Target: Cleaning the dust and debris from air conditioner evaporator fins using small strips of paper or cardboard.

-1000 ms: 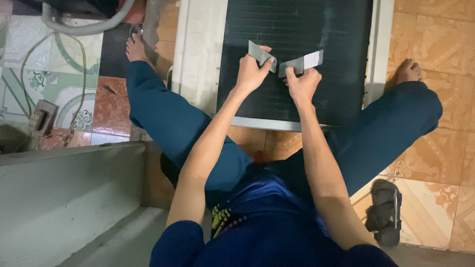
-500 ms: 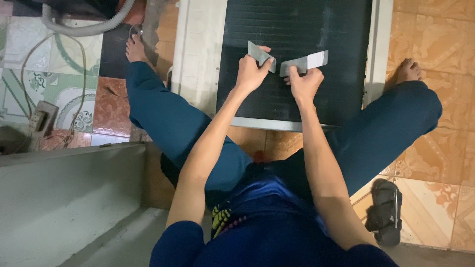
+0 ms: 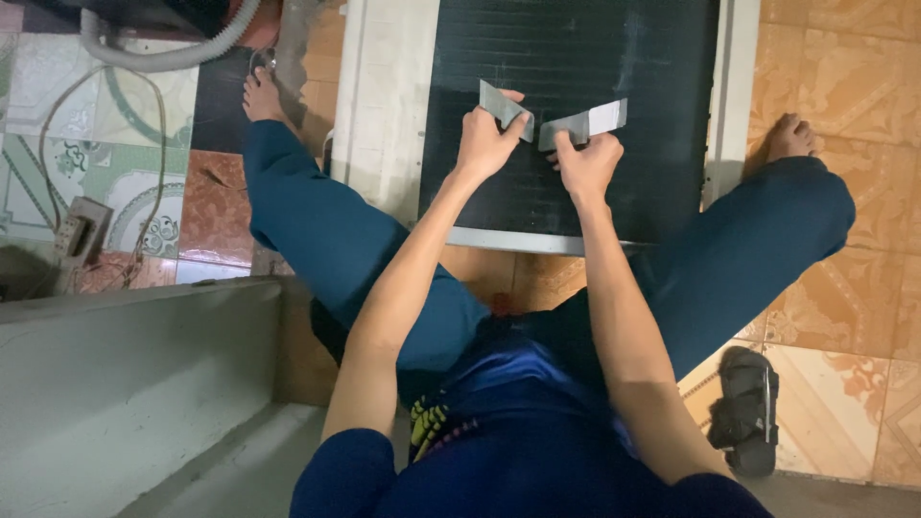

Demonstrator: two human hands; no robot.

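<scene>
I sit on a tiled floor with my legs spread around a flat dark finned panel (image 3: 576,58) in a white frame (image 3: 384,105). My left hand (image 3: 484,144) pinches a small grey metal strip (image 3: 501,104) against the fins. My right hand (image 3: 585,163) grips a second, longer grey strip (image 3: 587,123) with a pale end, also pressed to the panel. The two strips tilt toward each other, almost meeting between my hands.
A grey corrugated hose (image 3: 173,53) curls at the top left. A power strip with a cable (image 3: 82,230) lies on patterned tiles at the left. A black sandal (image 3: 746,408) rests at the lower right. A pale concrete ledge (image 3: 125,384) fills the lower left.
Both hands stay on the panel with their strips. The right strip's pale end has shifted slightly; otherwise the pose is nearly unchanged.
</scene>
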